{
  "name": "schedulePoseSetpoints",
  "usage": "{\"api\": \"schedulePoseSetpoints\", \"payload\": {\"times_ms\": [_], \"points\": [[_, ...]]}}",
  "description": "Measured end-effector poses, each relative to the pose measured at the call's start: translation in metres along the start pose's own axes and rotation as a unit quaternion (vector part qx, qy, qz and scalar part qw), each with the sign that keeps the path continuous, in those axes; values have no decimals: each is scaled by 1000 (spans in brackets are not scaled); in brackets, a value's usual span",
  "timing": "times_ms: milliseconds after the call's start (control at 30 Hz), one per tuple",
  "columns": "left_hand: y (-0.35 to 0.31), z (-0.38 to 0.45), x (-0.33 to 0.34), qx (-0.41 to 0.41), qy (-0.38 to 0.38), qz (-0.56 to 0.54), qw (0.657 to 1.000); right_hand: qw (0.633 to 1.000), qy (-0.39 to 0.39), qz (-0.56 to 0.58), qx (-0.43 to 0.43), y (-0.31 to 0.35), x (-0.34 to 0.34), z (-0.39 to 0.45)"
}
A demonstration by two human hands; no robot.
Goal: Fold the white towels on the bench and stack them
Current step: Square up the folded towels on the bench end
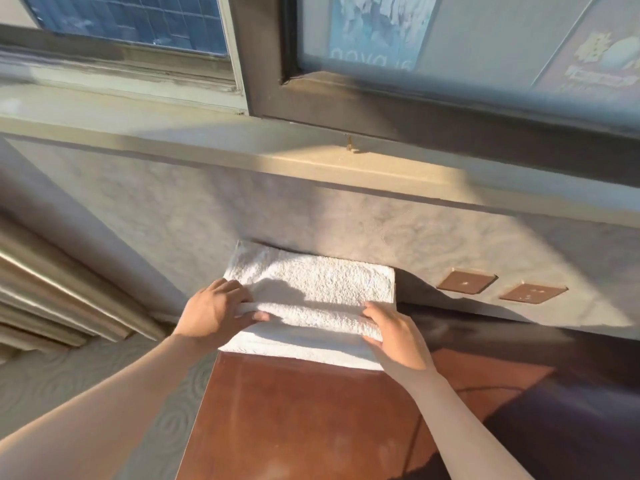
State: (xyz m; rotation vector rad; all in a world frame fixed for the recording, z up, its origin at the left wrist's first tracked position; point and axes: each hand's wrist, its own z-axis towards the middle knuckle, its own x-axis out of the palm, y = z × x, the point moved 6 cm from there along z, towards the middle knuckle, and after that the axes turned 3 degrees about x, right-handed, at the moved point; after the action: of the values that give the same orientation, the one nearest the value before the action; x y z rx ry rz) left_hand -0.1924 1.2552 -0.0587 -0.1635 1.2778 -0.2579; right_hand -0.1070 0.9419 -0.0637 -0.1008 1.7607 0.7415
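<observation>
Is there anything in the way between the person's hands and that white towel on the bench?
Nothing visible. The left hand grips the white towel at its left end and the right hand grips its right end, both directly on the cloth. The towel lies on the brown bench, against the wall.

Both bare forearms stretched forward, hands set apart. Left hand point(216, 311) curled, thumb and fingers pinching a fold. Right hand point(394, 332) palm down, fingers curled gripping.
</observation>
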Motion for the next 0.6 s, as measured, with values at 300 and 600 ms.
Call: {"api": "schedulePoseSetpoints", "payload": {"times_ms": [300,600], "points": [[40,-34,5,-401,-32,-280,871,892,45,398,208,-31,-10,-19],[42,4,15,-490,24,-308,815,734,-53,546,400,-38,2,22]]}}
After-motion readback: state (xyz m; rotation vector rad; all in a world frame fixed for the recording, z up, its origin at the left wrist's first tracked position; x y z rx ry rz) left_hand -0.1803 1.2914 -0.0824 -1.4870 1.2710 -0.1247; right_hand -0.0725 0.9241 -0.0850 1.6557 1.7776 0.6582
